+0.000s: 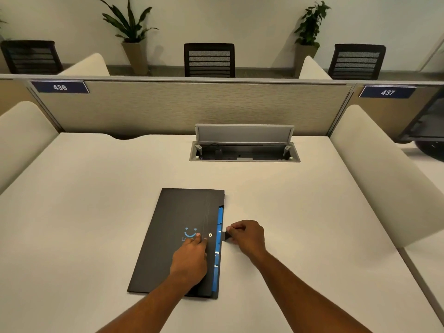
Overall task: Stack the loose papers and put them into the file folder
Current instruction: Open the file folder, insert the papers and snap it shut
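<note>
A black file folder [173, 224] with a blue smile logo lies flat in the middle of the white desk [96, 200]. Blue tabbed dividers [219, 236] show along its right edge. My left hand [191, 258] lies flat on the cover, fingertips beside a small round snap button [210, 235]. My right hand [246, 235] sits just right of the folder and pinches the short black closure strap [225, 236] that sticks out from its edge. No loose papers are visible.
An open cable hatch [243, 150] with its lid raised is sunk into the desk behind the folder. A fabric partition [192, 106] closes the far side, and low white dividers [384, 169] flank both sides. Chairs and potted plants stand beyond.
</note>
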A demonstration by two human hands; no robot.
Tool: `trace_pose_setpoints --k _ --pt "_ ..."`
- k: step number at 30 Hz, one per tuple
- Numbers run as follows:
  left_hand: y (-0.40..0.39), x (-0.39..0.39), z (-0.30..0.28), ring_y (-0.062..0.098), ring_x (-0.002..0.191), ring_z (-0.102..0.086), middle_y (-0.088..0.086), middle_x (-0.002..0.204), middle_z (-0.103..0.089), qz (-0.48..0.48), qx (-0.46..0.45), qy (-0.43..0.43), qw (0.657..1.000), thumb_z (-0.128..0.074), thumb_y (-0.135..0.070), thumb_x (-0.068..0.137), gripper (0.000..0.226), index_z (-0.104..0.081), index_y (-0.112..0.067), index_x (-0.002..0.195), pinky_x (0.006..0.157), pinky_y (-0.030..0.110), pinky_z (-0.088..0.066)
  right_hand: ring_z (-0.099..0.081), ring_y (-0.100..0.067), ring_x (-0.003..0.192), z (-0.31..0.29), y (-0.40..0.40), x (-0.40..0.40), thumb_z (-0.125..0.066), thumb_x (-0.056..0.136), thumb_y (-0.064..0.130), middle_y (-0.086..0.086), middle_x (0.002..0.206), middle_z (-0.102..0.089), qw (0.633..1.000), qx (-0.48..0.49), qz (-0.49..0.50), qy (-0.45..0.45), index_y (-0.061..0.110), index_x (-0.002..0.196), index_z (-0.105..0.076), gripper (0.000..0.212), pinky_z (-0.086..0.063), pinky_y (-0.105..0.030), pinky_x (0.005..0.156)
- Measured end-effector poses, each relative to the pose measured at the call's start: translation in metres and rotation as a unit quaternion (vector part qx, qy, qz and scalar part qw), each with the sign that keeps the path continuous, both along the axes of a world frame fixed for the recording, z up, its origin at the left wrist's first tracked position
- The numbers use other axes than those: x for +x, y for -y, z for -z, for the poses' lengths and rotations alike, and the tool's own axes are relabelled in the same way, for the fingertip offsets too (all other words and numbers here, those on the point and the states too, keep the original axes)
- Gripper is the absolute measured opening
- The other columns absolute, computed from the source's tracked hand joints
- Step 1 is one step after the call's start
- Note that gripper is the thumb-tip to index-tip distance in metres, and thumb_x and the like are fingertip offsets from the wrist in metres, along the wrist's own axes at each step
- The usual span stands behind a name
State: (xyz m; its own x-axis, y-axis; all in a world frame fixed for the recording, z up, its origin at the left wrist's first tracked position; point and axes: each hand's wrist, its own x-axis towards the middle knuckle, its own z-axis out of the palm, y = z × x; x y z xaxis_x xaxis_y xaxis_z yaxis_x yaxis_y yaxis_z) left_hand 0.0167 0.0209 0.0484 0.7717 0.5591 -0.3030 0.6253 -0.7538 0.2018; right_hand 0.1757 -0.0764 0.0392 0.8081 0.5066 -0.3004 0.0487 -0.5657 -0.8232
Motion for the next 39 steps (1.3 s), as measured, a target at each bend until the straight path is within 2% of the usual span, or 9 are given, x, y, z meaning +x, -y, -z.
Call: trace_pose_setpoints --k 3,6,9,11,17,23,27,33,39 --pt "-0.006 -0.003 0.001 0.021 0.142 -0.029 -0.003 0.157 -0.029 0.015 0.010 0.000 1.000 -0.041 -0.036 0.098 0.051 -0.031 -0.028 0.148 0.113 0.044 -0.030 -0.074 -0.010 0.076 -0.001 -0.006 -0.011 -0.076 0.087 0.040 0.007 0.084 -0.077 0.998 0.019 -0.054 0.008 0.024 0.094 -0.077 0.017 -0.063 -0.036 0.081" --pt "-0.006 -0.011 0.008 0.019 0.146 -0.020 -0.006 0.159 -0.023 0.016 0.024 0.018 0.999 -0.037 -0.040 0.098 0.055 -0.023 -0.031 0.150 0.117 0.045 -0.017 -0.073 -0.011 0.084 0.000 -0.013 -0.021 -0.065 0.097 0.033 0.002 0.094 -0.078 0.992 -0.015 -0.110 0.060 0.019 0.103 -0.077 0.020 -0.059 -0.035 0.087" --pt "-0.003 -0.023 0.021 0.022 0.150 -0.001 -0.011 0.161 -0.004 0.019 0.016 0.031 0.999 -0.030 -0.042 0.101 0.058 -0.007 -0.033 0.153 0.117 0.044 0.003 -0.068 -0.014 0.103 0.000 -0.016 -0.028 -0.059 0.101 0.022 -0.001 0.113 -0.074 0.982 -0.064 -0.144 0.106 0.016 0.116 -0.076 0.023 -0.046 -0.017 0.089" --pt "-0.002 -0.028 0.028 0.023 0.150 0.005 -0.017 0.156 0.011 0.013 0.002 0.041 0.999 -0.028 -0.043 0.101 0.059 0.001 -0.034 0.152 0.114 0.042 0.009 -0.065 -0.014 0.108 0.000 -0.018 -0.031 -0.058 0.101 0.022 -0.001 0.117 -0.071 0.974 -0.087 -0.161 0.134 0.018 0.119 -0.075 0.025 -0.039 -0.014 0.085" --pt "-0.006 -0.026 0.028 0.019 0.150 0.004 -0.015 0.161 0.003 0.002 -0.032 0.048 0.998 -0.032 -0.042 0.101 0.060 -0.002 -0.033 0.153 0.119 0.045 0.001 -0.062 -0.016 0.105 0.005 -0.022 -0.037 -0.048 0.105 0.031 0.001 0.117 -0.063 0.929 -0.157 -0.240 0.233 0.027 0.128 -0.067 0.031 -0.041 -0.016 0.083" --pt "-0.010 -0.023 0.021 0.018 0.150 -0.006 -0.013 0.161 -0.008 -0.003 -0.038 0.041 0.998 -0.039 -0.043 0.099 0.063 -0.009 -0.033 0.153 0.120 0.045 -0.008 -0.064 -0.020 0.096 0.007 -0.025 -0.046 -0.035 0.106 0.042 -0.003 0.105 -0.065 0.885 -0.207 -0.281 0.309 0.021 0.115 -0.059 0.032 -0.054 -0.036 0.086" --pt "-0.011 -0.022 0.022 0.019 0.150 -0.007 -0.012 0.161 -0.010 0.002 -0.031 0.033 0.999 -0.041 -0.044 0.098 0.064 -0.010 -0.032 0.153 0.120 0.046 -0.010 -0.056 -0.029 0.116 0.000 -0.028 -0.049 -0.053 0.103 0.018 -0.012 0.131 -0.056 0.823 -0.245 -0.374 0.351 0.007 0.137 -0.052 0.036 -0.050 -0.037 0.093" --pt "-0.011 -0.019 0.023 0.021 0.149 -0.008 -0.011 0.161 -0.010 0.003 -0.033 0.029 0.999 -0.041 -0.042 0.099 0.064 -0.010 -0.031 0.153 0.120 0.046 -0.013 -0.053 -0.035 0.117 -0.008 -0.035 -0.048 -0.064 0.097 0.016 -0.017 0.126 -0.056 0.725 -0.304 -0.458 0.415 0.000 0.131 -0.060 0.038 -0.052 -0.042 0.091" --pt "-0.011 -0.020 0.021 0.022 0.149 -0.012 -0.011 0.161 -0.014 0.007 -0.032 0.038 0.999 -0.044 -0.040 0.098 0.063 -0.015 -0.030 0.152 0.119 0.047 -0.018 -0.059 -0.031 0.111 -0.024 -0.060 -0.049 -0.065 0.097 0.021 -0.012 0.119 -0.061 0.745 -0.331 -0.443 0.374 0.007 0.122 -0.067 0.029 -0.054 -0.041 0.092"
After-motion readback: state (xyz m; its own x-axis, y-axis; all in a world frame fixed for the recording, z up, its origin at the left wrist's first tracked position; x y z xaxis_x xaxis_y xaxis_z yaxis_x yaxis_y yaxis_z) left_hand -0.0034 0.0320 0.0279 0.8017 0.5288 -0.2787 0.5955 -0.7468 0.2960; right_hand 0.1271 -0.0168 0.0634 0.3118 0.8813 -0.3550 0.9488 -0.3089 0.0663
